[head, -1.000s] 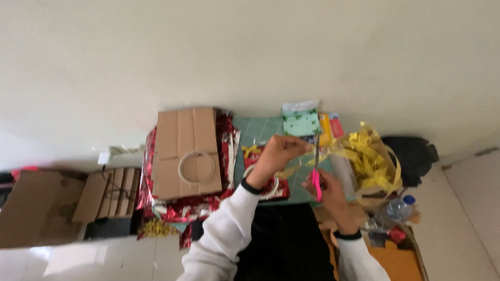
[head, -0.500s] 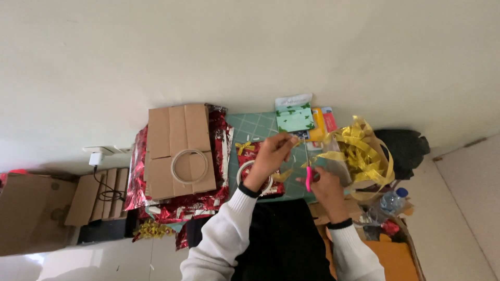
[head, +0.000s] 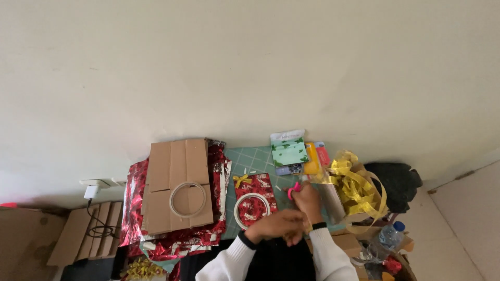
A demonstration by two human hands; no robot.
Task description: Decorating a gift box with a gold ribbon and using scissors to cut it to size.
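Lowered since earlier, toward the body: right hand (head: 307, 200) clamped on pink scissors (head: 293, 191), left hand (head: 278, 227) closed (on what, cannot tell) beside a tape ring (head: 251, 210).

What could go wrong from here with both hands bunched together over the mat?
The right hand holds pink-handled scissors right beside the left hand, so a snip might nick a finger. The white ring on the red foil sheet sits just beside the left hand and may get knocked off.
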